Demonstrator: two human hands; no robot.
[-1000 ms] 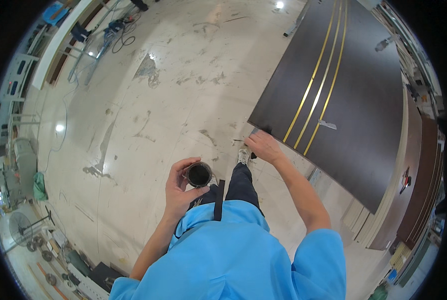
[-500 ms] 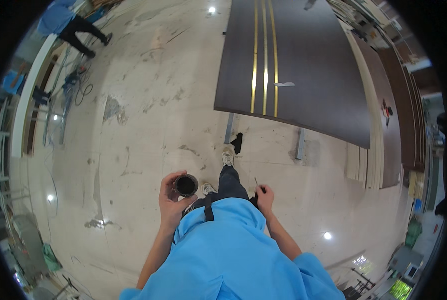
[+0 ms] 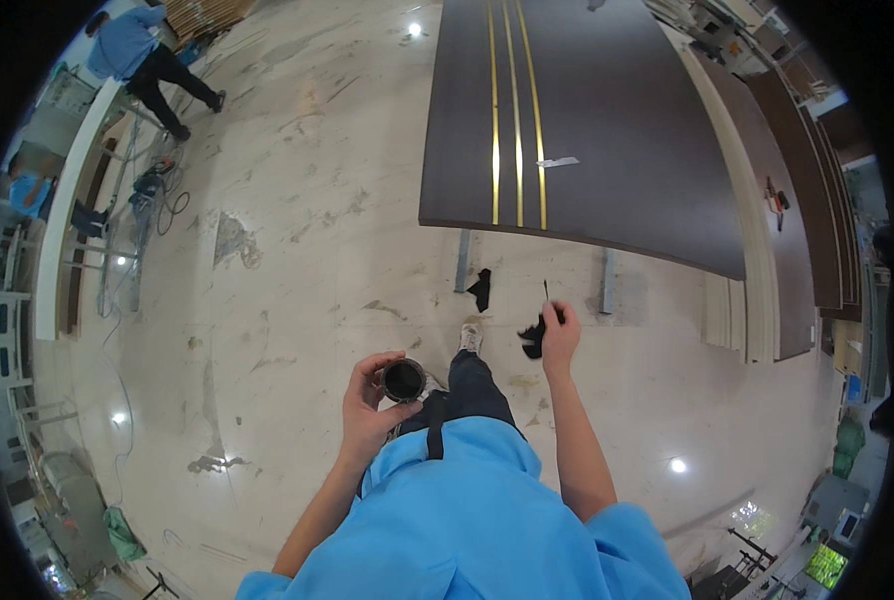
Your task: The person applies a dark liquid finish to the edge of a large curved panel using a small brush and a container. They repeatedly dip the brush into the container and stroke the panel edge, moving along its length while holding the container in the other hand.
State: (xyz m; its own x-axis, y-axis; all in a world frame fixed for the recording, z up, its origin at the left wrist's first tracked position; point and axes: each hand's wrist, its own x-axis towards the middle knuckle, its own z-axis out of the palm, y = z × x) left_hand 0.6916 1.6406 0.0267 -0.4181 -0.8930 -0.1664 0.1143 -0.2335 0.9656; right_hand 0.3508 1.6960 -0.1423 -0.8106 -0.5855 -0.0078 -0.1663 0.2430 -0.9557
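Observation:
My left hand [image 3: 369, 405] is wrapped round a small round cup [image 3: 404, 381] that looks black inside. Out in front on the right, my right hand [image 3: 561, 335] pinches a thin stick [image 3: 546, 290] with a dark tip pointing away from me, perhaps a small brush. A black cloth [image 3: 533, 338] hangs at the same fingers. Beyond my hands lies a large dark brown panel [image 3: 627, 150] with three gold strips, raised on grey supports [image 3: 608, 280]. On its surface rests a small pale strip [image 3: 558, 162].
A black scrap [image 3: 481, 290] lies on the floor by a support. Panels [image 3: 767, 240] are stacked on the right, with a red-and-black tool [image 3: 776, 203] on top. At far left are a person [image 3: 147, 65] in blue, a second person [image 3: 32, 190], and a power tool with cables [image 3: 154, 182].
My right hand has moved forward and away from my body with the stick and cloth. My left hand has shifted slightly right with the cup. The panel appears nearer.

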